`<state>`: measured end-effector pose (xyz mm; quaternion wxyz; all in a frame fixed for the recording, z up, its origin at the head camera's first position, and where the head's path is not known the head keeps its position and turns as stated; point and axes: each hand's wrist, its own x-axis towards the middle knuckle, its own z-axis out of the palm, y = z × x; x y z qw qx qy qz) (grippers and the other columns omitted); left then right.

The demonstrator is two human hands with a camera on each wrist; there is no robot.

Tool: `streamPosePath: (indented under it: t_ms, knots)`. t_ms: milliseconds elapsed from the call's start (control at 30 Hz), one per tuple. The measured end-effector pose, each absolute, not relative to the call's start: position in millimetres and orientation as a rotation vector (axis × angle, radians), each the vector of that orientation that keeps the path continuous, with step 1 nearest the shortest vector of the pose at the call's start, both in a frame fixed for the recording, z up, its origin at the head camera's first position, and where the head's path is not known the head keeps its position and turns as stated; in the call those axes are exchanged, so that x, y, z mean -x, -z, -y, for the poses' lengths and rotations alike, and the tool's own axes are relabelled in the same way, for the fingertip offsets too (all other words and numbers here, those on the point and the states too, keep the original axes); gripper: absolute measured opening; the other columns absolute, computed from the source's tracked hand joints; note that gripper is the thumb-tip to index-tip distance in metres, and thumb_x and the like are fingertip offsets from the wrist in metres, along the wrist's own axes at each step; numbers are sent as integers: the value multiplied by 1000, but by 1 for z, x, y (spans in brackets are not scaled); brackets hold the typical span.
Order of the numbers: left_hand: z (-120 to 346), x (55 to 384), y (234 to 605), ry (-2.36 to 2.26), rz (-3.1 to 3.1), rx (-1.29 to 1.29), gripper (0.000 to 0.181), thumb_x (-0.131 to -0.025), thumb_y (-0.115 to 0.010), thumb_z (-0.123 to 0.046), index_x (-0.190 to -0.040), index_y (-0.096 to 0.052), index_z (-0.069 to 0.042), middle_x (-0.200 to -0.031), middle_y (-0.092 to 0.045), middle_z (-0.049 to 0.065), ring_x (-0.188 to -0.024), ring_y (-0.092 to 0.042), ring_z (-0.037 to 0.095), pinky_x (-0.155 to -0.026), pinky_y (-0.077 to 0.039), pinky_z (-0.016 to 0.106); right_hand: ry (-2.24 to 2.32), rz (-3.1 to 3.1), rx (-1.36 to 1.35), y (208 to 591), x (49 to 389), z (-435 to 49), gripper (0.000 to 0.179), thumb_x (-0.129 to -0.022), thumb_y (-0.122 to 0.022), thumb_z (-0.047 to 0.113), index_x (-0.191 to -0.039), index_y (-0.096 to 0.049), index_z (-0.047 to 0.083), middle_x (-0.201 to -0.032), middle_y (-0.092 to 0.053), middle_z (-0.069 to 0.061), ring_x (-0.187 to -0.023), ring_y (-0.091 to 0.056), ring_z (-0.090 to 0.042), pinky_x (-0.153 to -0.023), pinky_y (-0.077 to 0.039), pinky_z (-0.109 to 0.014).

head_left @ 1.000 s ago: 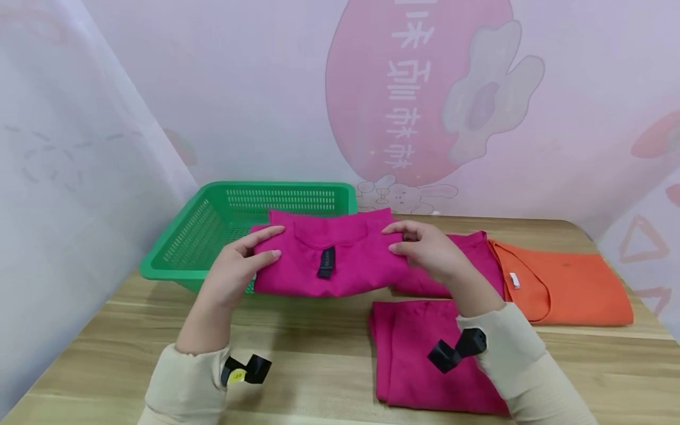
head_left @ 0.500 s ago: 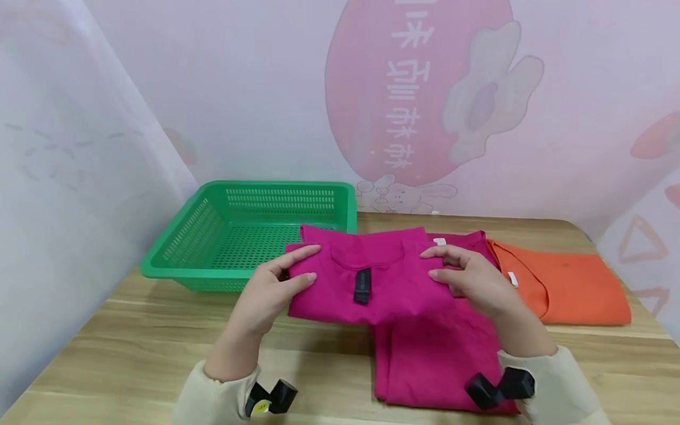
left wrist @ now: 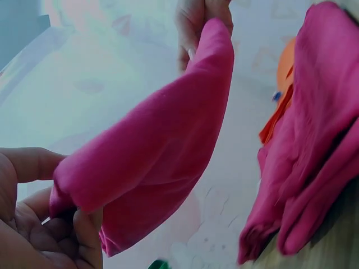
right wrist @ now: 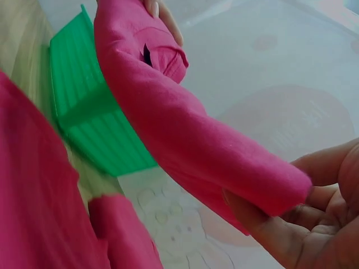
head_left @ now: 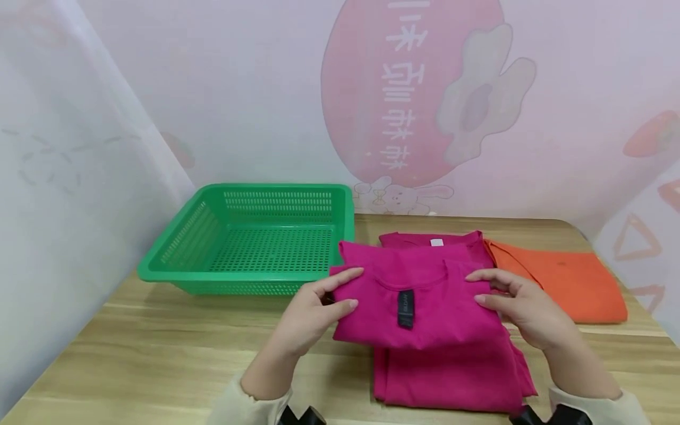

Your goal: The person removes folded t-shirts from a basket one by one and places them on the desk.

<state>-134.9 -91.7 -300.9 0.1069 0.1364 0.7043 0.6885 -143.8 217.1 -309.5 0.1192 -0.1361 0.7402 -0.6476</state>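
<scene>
A folded magenta T-shirt [head_left: 372, 307] with a black neck label is held up between both hands. My left hand [head_left: 313, 316] pinches its left edge, thumb on top; the left wrist view shows fingers under the fold. On the opposite edge my right hand [head_left: 526, 304] pinches the cloth the same way. Below the held shirt lies another folded magenta garment [head_left: 446, 383], partly covered by it. In the left wrist view the held shirt [left wrist: 162, 140] hangs apart from the magenta cloth [left wrist: 320, 123] on the table.
A green plastic basket [head_left: 244, 276] stands at the back left of the wooden table [head_left: 159, 354]. Behind the held shirt lies a magenta garment [head_left: 409, 239] with a white label. An orange folded garment [head_left: 579, 289] lies at the right. Printed curtains surround the table.
Both hands have carried the magenta T-shirt rightward and toward me, from in front of the basket to over the folded magenta garment. The basket's inside is uncovered from view.
</scene>
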Motion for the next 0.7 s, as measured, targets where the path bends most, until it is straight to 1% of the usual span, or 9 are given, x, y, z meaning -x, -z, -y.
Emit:
streamPosePath:
  t_ms: [67,133,167,267,367,433,500,633,700]
  knots:
    - [86,134,302,-1987,-2104,-423,43,-80,-56,1,-122,-50,-7,-102,-50,14,-80,-50,18,-65,-45,25,1902,-2153,414,313,142,-226,27,-85,-51,2,-104,-54,20,-80,-53,-4,-63,-56,-14,-58,-49,-29]
    - [80,133,304,-1944,-2135,-454,42,-80,-57,0,-121,-51,-7,-94,-50,11,-74,-46,15,-60,-42,21,1916,-2125,462,318,140,-237,29,-86,-48,-1,-106,-53,19,-82,-55,-5,-66,-58,-16,-59,-49,-30]
    - [77,133,304,-1926,-2145,-466,42,-79,-57,0,-121,-52,-8,-86,-49,9,-68,-44,14,-56,-40,19,1921,-2110,482,319,139,-242,30,-86,-47,-2,-107,-53,19,-83,-56,-4,-66,-58,-16,-59,-49,-31]
    - [65,132,307,-1888,-2145,-493,44,-78,-58,0,-120,-53,-9,-74,-43,4,-59,-38,11,-49,-34,18,1930,-2065,528,325,135,-259,35,-87,-43,-5,-109,-53,19,-85,-59,-3,-70,-59,-18,-61,-49,-32]
    - [51,131,311,-1849,-2140,-491,45,-77,-60,0,-120,-54,-12,-77,-45,3,-58,-38,10,-48,-33,17,1935,-2061,526,331,130,-275,39,-87,-40,-8,-110,-54,20,-87,-60,-2,-72,-60,-19,-61,-49,-33]
    - [41,130,313,-1827,-2128,-478,46,-76,-61,0,-119,-54,-15,-89,-49,4,-56,-38,10,-49,-34,18,1941,-2072,506,335,126,-285,42,-87,-39,-9,-110,-54,22,-88,-61,-1,-72,-60,-19,-60,-49,-32]
    - [31,130,315,-1806,-2109,-468,46,-76,-61,-1,-119,-55,-17,-102,-49,3,-58,-41,9,-52,-37,19,1965,-2061,515,340,121,-295,45,-86,-37,-12,-110,-55,22,-88,-61,-1,-72,-60,-18,-59,-49,-31]
    - [14,127,317,-1723,-2130,-457,44,-77,-62,-6,-117,-56,-24,-107,-50,-3,-47,-37,9,-49,-37,20,1998,-2060,497,352,114,-318,48,-86,-35,-14,-110,-55,21,-90,-60,3,-72,-60,-15,-58,-49,-29]
    - [5,125,317,-1672,-2172,-473,44,-76,-63,-8,-115,-57,-27,-107,-50,-7,-48,-37,8,-49,-37,19,1983,-2126,398,379,118,-348,42,-87,-39,-10,-117,-52,16,-95,-61,1,-76,-60,-18,-59,-49,-34]
